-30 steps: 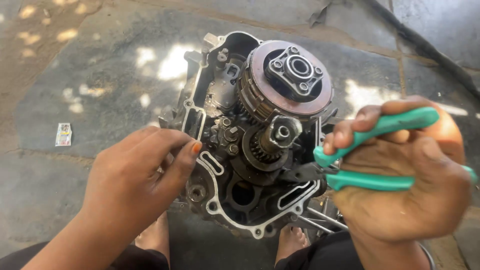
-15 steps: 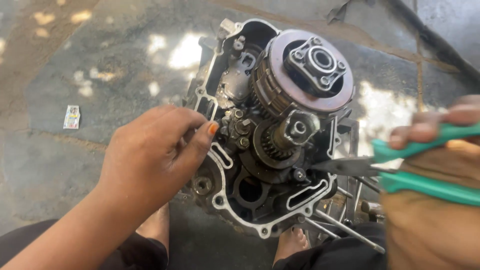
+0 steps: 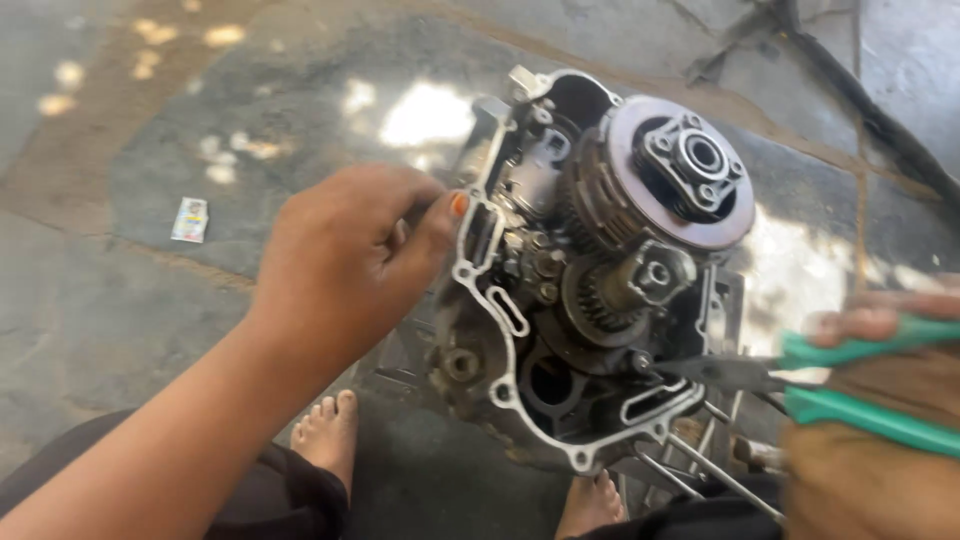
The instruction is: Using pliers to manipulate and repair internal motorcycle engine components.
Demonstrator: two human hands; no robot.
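Observation:
An open engine case (image 3: 500, 300) stands on the floor between my bare feet, with a round clutch assembly (image 3: 665, 185) at its upper right and a small gear (image 3: 610, 295) below it. My left hand (image 3: 350, 260) rests against the case's left rim, thumb on the edge. At the right edge of view my right hand (image 3: 880, 440) grips green-handled pliers (image 3: 800, 375). The dark jaws of the pliers reach into the case just below the small gear.
The floor is stained grey stone with sunlit patches. A small paper scrap (image 3: 190, 220) lies at the left. A dark cable (image 3: 880, 120) runs along the upper right. Thin metal rods (image 3: 700, 470) stick out under the case near my right foot (image 3: 590, 505).
The view has shifted, so the case sits further right. My right hand and the pliers moved to the right edge; the jaws stay in the case. My left hand stays on the rim.

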